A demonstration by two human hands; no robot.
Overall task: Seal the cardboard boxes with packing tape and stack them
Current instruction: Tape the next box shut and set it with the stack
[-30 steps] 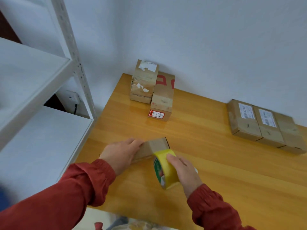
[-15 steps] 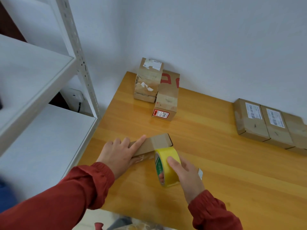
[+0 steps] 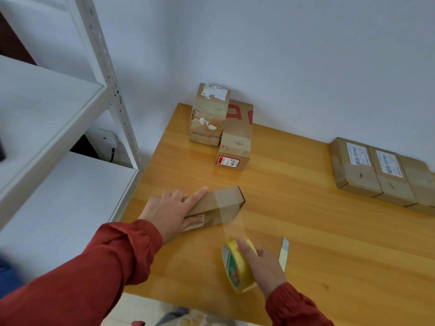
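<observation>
Pressing down on the small box (image 3: 221,202), the left hand (image 3: 168,212) lies with fingers straight across its top, forefinger stretched along the far edge and thumb against the near side. The right hand (image 3: 262,263) is curled round the yellow tape roll (image 3: 233,270), which is held on edge near the front of the table (image 3: 317,236). The hands are apart, joined by a clear strip of tape (image 3: 231,222) running from the roll up over the box's right end. That end shows a dark gap; whether it is closed cannot be told. The thumb half covers a printed label on the box's near side, and its text is unreadable.

Just right of the roll lies a thin pale object (image 3: 284,251), which cannot be identified. At the back, against the wall, stands a tall box (image 3: 209,118) with torn white labels, touching a long box (image 3: 237,140) whose red lettering is partly hidden; its red end label is too small to read. Three flat boxes (image 3: 353,168) sit side by side at right, two with barcode labels, the last cut off by the frame. A white shelf rack (image 3: 47,114) stands at left, with a wall socket (image 3: 106,138) behind it.
</observation>
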